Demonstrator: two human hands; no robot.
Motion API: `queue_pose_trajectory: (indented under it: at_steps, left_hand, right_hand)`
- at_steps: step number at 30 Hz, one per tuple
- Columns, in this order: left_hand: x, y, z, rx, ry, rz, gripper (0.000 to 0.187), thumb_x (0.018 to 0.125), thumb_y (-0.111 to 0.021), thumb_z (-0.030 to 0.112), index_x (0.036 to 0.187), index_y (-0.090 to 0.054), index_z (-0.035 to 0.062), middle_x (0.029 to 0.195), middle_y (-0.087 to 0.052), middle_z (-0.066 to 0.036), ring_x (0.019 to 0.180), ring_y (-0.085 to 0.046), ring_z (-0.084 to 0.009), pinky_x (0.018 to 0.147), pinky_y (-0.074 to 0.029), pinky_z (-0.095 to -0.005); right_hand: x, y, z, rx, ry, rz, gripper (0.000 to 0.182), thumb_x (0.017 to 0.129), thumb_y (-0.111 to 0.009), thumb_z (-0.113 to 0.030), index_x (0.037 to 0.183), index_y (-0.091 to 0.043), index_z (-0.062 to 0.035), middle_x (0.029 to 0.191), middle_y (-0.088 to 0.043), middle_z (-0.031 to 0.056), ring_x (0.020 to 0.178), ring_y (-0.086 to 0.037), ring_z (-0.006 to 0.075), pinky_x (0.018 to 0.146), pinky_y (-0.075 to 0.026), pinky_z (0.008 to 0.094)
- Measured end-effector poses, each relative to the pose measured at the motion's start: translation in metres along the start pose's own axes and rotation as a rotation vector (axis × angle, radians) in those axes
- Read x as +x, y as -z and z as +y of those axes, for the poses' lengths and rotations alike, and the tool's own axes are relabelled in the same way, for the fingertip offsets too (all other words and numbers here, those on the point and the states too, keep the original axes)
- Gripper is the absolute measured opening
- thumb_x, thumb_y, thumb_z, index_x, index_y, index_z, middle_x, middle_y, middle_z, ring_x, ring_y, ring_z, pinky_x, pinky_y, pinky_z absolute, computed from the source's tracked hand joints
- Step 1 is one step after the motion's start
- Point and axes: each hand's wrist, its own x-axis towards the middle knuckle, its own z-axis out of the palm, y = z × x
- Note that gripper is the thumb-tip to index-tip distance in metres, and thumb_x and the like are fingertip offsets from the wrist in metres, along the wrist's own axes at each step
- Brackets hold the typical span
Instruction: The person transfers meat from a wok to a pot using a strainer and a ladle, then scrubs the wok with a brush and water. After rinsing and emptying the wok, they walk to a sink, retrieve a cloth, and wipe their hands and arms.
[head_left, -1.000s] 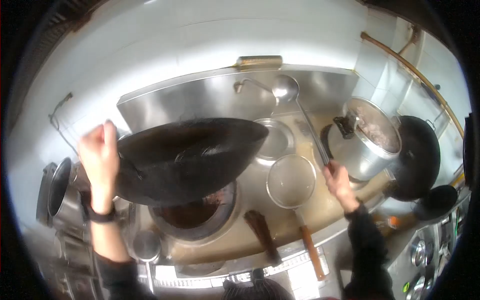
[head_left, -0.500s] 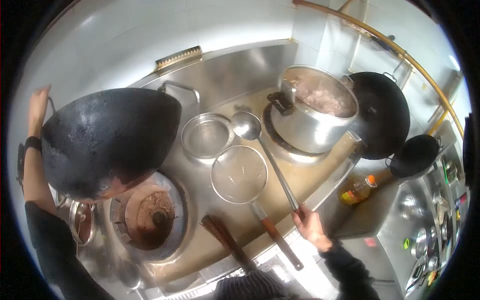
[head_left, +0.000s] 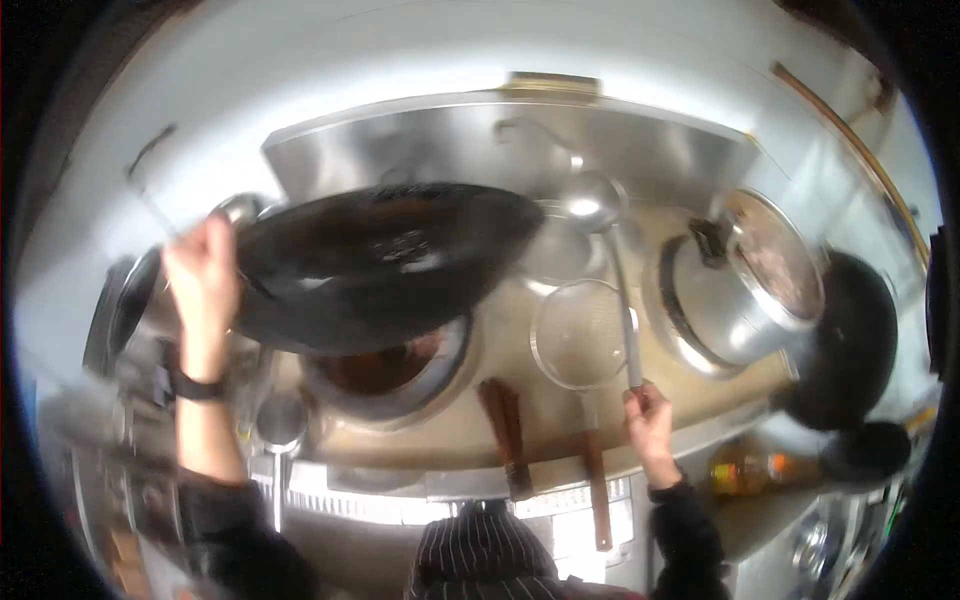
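My left hand (head_left: 203, 275) is closed at the left edge of a big black wok (head_left: 380, 270), which is tilted above the round burner opening (head_left: 375, 385). The wok's handle is hidden by the hand. A long metal ladle (head_left: 625, 290) is gripped near its lower end by my right hand (head_left: 650, 425). Its bowl points up toward the back of the stove. Beside the ladle's shaft lies a round strainer (head_left: 583, 335) with a wooden handle. A bamboo brush (head_left: 503, 425) rests between the burner and the strainer.
A large metal pot (head_left: 735, 300) with pale chunks stands at the right, before another black wok (head_left: 850, 340). Behind the strainer is a metal basin (head_left: 558, 250). An orange-capped bottle (head_left: 745, 472) is at the lower right; a small ladle (head_left: 281, 420) is at the left.
The view has swung left, so the stove items appear farther right. The wok has tipped, now showing more of its inside. Both hands keep their grips.
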Motion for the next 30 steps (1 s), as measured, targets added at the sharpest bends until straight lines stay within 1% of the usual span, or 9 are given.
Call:
queue_pose_trajectory:
  at_steps: [6,12,15,17,18,21,24,28,30]
  left_hand:
    - [-0.214,0.063,-0.069,0.007,-0.14,-0.165,0.042,0.088,-0.06,0.013,0.05,-0.042,0.0089,0.047,-0.043,-0.006,0.04,-0.043,-0.022,0.045,-0.032,-0.0362]
    - [-0.265,0.08,-0.073,-0.004,-0.161,-0.234,0.036,0.078,-0.068,0.003,0.054,-0.043,0.0108,0.05,-0.044,-0.004,0.044,-0.046,-0.0216,0.047,-0.036,-0.0334]
    - [-0.292,0.1,-0.102,0.049,-0.029,-0.087,0.013,0.08,-0.07,0.007,0.076,-0.058,0.0089,0.077,-0.058,-0.009,0.077,-0.056,-0.0279,0.072,-0.045,-0.0405]
    - [-0.351,0.112,-0.17,0.023,0.457,0.055,0.022,0.08,-0.073,0.015,0.094,-0.062,0.0043,0.094,-0.059,-0.016,0.092,-0.056,-0.0369,0.087,-0.044,-0.0456]
    - [-0.375,0.12,-0.204,0.443,0.508,0.041,0.035,0.078,-0.074,0.014,0.107,-0.059,0.0017,0.104,-0.06,-0.019,0.098,-0.056,-0.0393,0.088,-0.044,-0.0487]
    - [-0.473,0.149,-0.289,0.938,0.831,-0.48,0.077,0.072,-0.075,0.019,0.139,-0.041,0.0005,0.136,-0.048,-0.026,0.129,-0.046,-0.0406,0.107,-0.038,-0.0482]
    - [-0.502,0.163,-0.334,0.687,0.872,-0.615,0.037,0.082,-0.059,0.018,0.113,-0.053,-0.0006,0.096,-0.068,-0.029,0.083,-0.068,-0.0448,0.079,-0.055,-0.0512]
    - [-0.449,0.17,-0.282,0.783,0.883,-0.682,0.045,0.086,-0.067,0.045,0.087,-0.069,0.0003,0.088,-0.07,-0.025,0.085,-0.069,-0.0422,0.075,-0.056,-0.0493]
    - [-0.437,0.185,-0.258,0.576,0.855,-0.577,0.041,0.084,-0.071,0.036,0.087,-0.069,-0.0049,0.081,-0.069,-0.026,0.078,-0.069,-0.0402,0.069,-0.052,-0.0475]
  right_hand:
    - [-0.01,-0.004,0.0,-0.001,0.08,-0.064,0.017,0.094,-0.06,-0.013,0.104,-0.059,0.0011,0.067,-0.051,-0.0036,0.051,-0.044,0.0048,0.042,-0.035,0.0248]
    - [-0.05,-0.023,-0.038,0.036,-0.054,-0.083,0.013,0.096,-0.058,-0.016,0.095,-0.052,-0.0044,0.058,-0.041,-0.0041,0.036,-0.036,0.0053,0.03,-0.024,0.0249]
    - [-0.065,-0.01,-0.039,-0.006,-0.065,-0.031,0.013,0.098,-0.056,-0.016,0.091,-0.051,-0.006,0.056,-0.041,-0.0037,0.036,-0.035,0.0049,0.03,-0.023,0.024]
    - [-0.084,-0.004,-0.045,-0.034,-0.058,-0.007,0.013,0.098,-0.056,-0.016,0.09,-0.051,-0.006,0.056,-0.041,-0.0037,0.036,-0.035,0.0049,0.03,-0.023,0.0239]
    - [-0.094,0.004,-0.045,-0.063,-0.057,0.011,0.013,0.097,-0.057,-0.016,0.09,-0.051,-0.0061,0.056,-0.041,-0.0038,0.036,-0.035,0.005,0.031,-0.023,0.0238]
    - [-0.111,0.027,-0.03,-0.072,-0.062,0.081,0.012,0.097,-0.057,-0.014,0.089,-0.051,-0.0062,0.055,-0.041,-0.004,0.037,-0.036,0.0053,0.032,-0.026,0.024]
    - [-0.129,0.036,-0.034,-0.08,-0.176,0.131,0.013,0.097,-0.058,-0.014,0.09,-0.051,-0.0061,0.057,-0.042,-0.004,0.04,-0.038,0.0052,0.034,-0.028,0.024]
    - [-0.133,0.051,-0.011,-0.126,-0.205,0.083,0.015,0.096,-0.06,-0.017,0.091,-0.052,-0.0056,0.059,-0.044,-0.0033,0.04,-0.039,0.0064,0.034,-0.028,0.0253]
    - [-0.133,0.063,-0.001,-0.042,-0.277,0.024,0.014,0.095,-0.062,-0.015,0.098,-0.055,-0.0036,0.061,-0.047,-0.0014,0.041,-0.041,0.0074,0.034,-0.03,0.0268]
